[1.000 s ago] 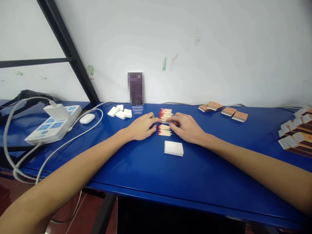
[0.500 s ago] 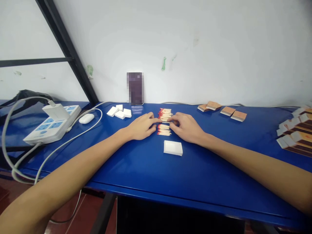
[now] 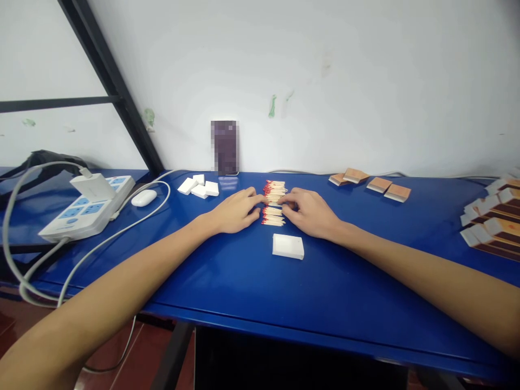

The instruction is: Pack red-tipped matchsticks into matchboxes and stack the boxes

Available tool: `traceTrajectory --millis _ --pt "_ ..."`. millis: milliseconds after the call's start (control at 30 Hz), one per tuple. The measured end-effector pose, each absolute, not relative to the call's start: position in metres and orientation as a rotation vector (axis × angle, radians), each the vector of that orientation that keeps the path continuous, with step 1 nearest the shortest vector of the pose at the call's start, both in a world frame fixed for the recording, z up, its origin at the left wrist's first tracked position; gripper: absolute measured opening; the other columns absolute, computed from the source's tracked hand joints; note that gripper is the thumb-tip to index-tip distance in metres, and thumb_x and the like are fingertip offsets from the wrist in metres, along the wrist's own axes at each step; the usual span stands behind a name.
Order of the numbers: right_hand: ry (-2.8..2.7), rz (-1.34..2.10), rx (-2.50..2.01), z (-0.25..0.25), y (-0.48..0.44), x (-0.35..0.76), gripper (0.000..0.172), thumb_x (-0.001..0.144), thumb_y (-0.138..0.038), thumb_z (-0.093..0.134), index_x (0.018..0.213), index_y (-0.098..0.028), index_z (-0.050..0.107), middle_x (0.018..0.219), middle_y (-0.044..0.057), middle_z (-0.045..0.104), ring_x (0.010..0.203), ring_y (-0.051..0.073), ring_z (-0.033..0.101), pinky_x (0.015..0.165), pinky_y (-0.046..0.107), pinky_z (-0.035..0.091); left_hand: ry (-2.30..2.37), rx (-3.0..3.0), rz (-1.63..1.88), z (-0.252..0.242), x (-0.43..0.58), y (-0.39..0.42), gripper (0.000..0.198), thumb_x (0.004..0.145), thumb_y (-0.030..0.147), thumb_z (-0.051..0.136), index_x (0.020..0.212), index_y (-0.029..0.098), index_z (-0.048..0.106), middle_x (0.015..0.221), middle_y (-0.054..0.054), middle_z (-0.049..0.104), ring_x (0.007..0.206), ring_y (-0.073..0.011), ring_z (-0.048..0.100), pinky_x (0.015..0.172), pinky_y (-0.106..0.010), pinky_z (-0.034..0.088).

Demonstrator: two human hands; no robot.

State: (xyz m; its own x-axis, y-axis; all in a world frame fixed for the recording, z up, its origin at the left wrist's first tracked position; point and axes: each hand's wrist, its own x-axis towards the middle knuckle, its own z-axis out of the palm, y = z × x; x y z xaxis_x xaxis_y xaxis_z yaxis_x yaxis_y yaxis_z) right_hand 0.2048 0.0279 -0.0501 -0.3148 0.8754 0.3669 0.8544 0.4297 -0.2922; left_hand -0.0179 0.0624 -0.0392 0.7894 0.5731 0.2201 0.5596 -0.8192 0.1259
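Observation:
Red-headed matches lie side by side on the blue table in a larger far group and a smaller near group, with a narrow strip of blue between them. My left hand is open, its index fingertip at the red heads of the far group and its thumb apart, beside the near group. On the other side, my right hand has its index fingertip at the plain ends of the far group. Its thumb is spread below, near the near group. A white matchbox tray lies closer to me.
Several small white boxes lie left of the hands, by an upright dark phone. Brown matchbox sleeves lie back right; stacked boxes stand far right. At left are a power strip, cables and a white case.
The match that lay in the gap between the groups now appears to rest against the far group. Both index fingertips have shifted slightly away from me.

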Motion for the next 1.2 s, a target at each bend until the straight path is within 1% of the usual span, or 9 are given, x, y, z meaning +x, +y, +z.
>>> traceTrajectory --millis 367,667,933,1133,1200 --pt "-2.217 0.059 -1.446 -0.0507 0.0277 0.2047 0.029 0.088 -0.021 0.048 0.098 -0.018 0.075 0.086 0.005 0.065 0.075 0.017 0.057 0.068 0.029 0.037 0.918 2.913 0.375 -0.0386 -0.018 0.0623 0.039 0.096 0.023 0.038 0.128 0.014 0.058 0.097 -0.008 0.051 0.091 -0.0206 0.054 0.087 -0.037 0.045" --pt "-2.223 0.06 -1.4 -0.0526 0.0297 0.2058 0.026 0.086 -0.02 0.049 0.092 -0.018 0.074 0.083 0.004 0.064 0.073 0.017 0.056 0.067 0.03 0.037 0.882 2.9 0.416 -0.0411 -0.0192 0.0646 0.035 0.096 0.023 0.038 0.123 0.017 0.059 0.097 -0.007 0.052 0.092 -0.0208 0.054 0.087 -0.037 0.045" --pt "-2.233 0.109 -1.263 -0.054 0.029 0.206 0.018 0.082 -0.018 0.053 0.082 -0.018 0.071 0.072 0.001 0.057 0.065 0.014 0.051 0.063 0.028 0.035 0.896 2.819 0.468 -0.0437 -0.018 0.0683 0.027 0.095 0.022 0.043 0.114 0.021 0.063 0.093 -0.005 0.055 0.091 -0.0202 0.051 0.087 -0.036 0.041" --pt "-2.268 0.133 -1.161 -0.055 0.0281 0.2067 0.019 0.081 -0.016 0.052 0.079 -0.018 0.07 0.071 0.0 0.057 0.062 0.013 0.049 0.061 0.027 0.034 0.83 2.767 0.514 -0.0433 -0.0172 0.0685 0.022 0.093 0.016 0.044 0.101 0.019 0.064 0.088 -0.003 0.053 0.086 -0.0176 0.052 0.082 -0.032 0.043" --pt "-2.255 0.135 -1.167 -0.0551 0.0281 0.207 0.018 0.08 -0.016 0.052 0.079 -0.018 0.071 0.072 0.0 0.057 0.062 0.013 0.049 0.061 0.027 0.034 0.807 2.765 0.525 -0.0432 -0.0172 0.0682 0.021 0.092 0.015 0.044 0.1 0.019 0.063 0.087 -0.003 0.053 0.084 -0.0169 0.053 0.081 -0.031 0.044"
